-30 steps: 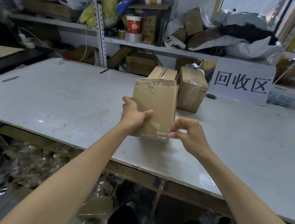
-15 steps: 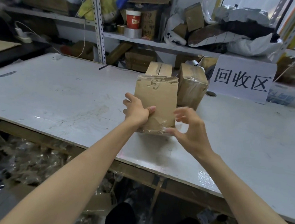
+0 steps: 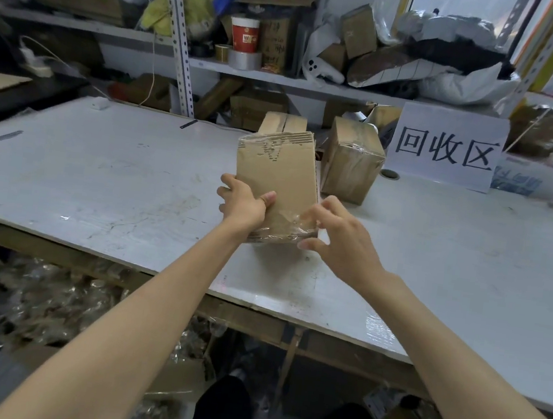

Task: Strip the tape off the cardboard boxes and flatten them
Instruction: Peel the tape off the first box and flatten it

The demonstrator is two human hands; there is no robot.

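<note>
The step in hand looks like tape removal on one cardboard box [image 3: 277, 178], which stands upright on its end near the middle of the white table [image 3: 99, 182]. The left hand [image 3: 243, 202] grips the box at its eight o'clock edge, thumb pressed on the near face and fingers wrapped behind. The right hand [image 3: 337, 237] sits at the box's five o'clock corner with fingers spread and loosely curved around nothing, right beside a wrinkled patch of clear tape [image 3: 287, 221]; it does not plainly pinch the film. The next move probably calls for catching a loose tape edge between thumb and forefinger and peeling up along the face while the left hand braces the box. The top edge shows stacked corrugated layers, so whether anything is inside cannot be told. At twelve o'clock behind it stands a second box [image 3: 283, 124], flaps closed, and at two o'clock a third box [image 3: 352, 163] wrapped in glossy tape; both hide their contents and appear not yet stripped.
</note>
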